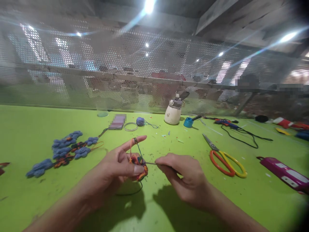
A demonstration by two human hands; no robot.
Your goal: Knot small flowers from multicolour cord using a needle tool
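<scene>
Yarn piece [135, 160] in mixed orange, red and dark tones just left of the frame's centre, below the middle, pinched under the thumb of the left hand [118, 169] with fingers curled behind. Index finger of that hand raised and stretched out, with yarn strand [139, 149] looped over it and running down to the piece. Dark tail [131, 194] hanging below, lower centre. Right hand [184, 175] right of centre, fingertips closed together on a thin rod [151, 163] reaching left to the piece; tip hidden, so cannot tell whether inside a stitch.

At frame left, blue and multicoloured flower-shaped pieces [61, 153] lying joined or overlapping on a green table [36, 129]. Upper middle of the tabletop: blue yarn ball [140, 121] just beside a thin ring [130, 126], then white bottle [173, 114] upright and small blue container [188, 122] to its right. At right, scissors [218, 160] with orange and yellow handles, blades parted slightly or shut, hard to tell; magenta device [285, 174] near the right edge. Perforated panel [108, 77] across the upper frame.
</scene>
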